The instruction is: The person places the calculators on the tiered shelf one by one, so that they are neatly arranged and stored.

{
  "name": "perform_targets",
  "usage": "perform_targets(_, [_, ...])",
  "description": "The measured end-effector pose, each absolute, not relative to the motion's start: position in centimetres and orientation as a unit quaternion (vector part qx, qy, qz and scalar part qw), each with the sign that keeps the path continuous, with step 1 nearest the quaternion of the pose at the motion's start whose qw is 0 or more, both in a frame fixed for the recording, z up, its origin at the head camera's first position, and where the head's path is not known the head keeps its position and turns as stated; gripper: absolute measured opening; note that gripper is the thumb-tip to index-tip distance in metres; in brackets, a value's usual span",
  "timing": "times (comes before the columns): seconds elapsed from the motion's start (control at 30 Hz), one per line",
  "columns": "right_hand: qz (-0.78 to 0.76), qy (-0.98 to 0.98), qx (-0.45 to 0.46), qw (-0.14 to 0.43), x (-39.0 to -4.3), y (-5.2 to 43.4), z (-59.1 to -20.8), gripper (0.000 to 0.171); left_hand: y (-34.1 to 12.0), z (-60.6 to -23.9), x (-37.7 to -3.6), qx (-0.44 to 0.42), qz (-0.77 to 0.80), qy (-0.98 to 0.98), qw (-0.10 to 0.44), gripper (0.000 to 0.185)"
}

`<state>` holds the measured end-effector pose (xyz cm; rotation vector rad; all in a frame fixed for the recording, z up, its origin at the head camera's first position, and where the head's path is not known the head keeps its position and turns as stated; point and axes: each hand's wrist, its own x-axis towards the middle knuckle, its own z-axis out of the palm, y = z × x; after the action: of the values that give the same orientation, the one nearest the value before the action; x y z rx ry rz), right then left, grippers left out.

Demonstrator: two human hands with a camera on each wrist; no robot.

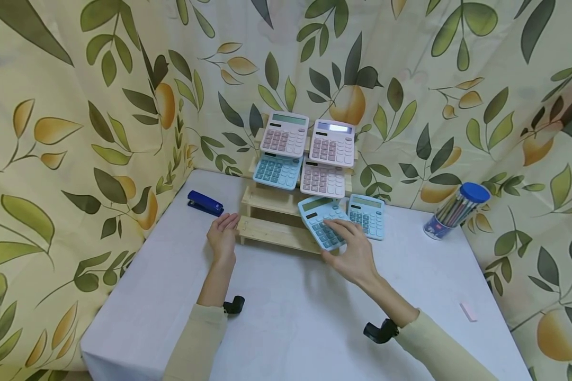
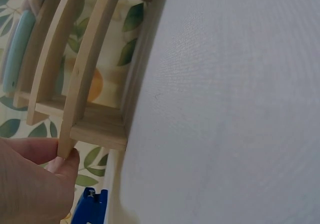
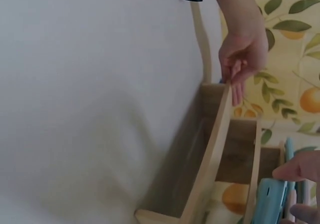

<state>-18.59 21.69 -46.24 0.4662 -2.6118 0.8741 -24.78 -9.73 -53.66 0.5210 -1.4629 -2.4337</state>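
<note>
A stepped wooden stand (image 1: 276, 233) sits at the back of the white table (image 1: 286, 317). My left hand (image 1: 225, 228) rests with straight fingers against the stand's left end; in the left wrist view its thumb (image 2: 60, 171) touches the stand (image 2: 95, 74) at the end of a slat. My right hand (image 1: 347, 243) grips a blue calculator (image 1: 318, 218) tilted on a lower step, fingers over the keys and thumb under its front edge. In the right wrist view the calculator's edge (image 3: 272, 201) shows between two fingers (image 3: 297, 170).
Two pink calculators (image 1: 285, 133) (image 1: 332, 142) fill the top step; a blue one (image 1: 277, 170) and a pink one (image 1: 322, 179) sit below. Another blue calculator (image 1: 368, 214) leans at the right. A blue stapler (image 1: 205, 203), a pencil tube (image 1: 453, 211) and a pink eraser (image 1: 468, 311) lie around.
</note>
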Motion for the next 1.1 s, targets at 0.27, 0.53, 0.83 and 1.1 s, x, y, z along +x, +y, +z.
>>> perform_targets(0.27, [0.304,-0.921,0.167,0.177,-19.3,20.8,-46.4,0.068,-9.6,-53.5,-24.8,0.18,-0.836,-0.504,0.119,0.065])
perform_targets(0.53, [0.303,-0.92,0.167,0.184,-20.0,19.9,-46.5,0.064,-9.6,-53.5,-24.8,0.183,-0.832,-0.509,0.122,0.065])
perform_targets(0.83, [0.306,-0.922,0.155,0.178,-20.6,18.4,-46.6,0.065,-9.6,-53.5,-24.7,0.189,-0.83,-0.511,0.118,0.065])
perform_targets(1.1, [0.305,-0.924,0.149,0.177,-20.8,17.4,-46.5,0.064,-9.7,-53.5,-24.7,0.191,-0.83,-0.512,0.114,0.064])
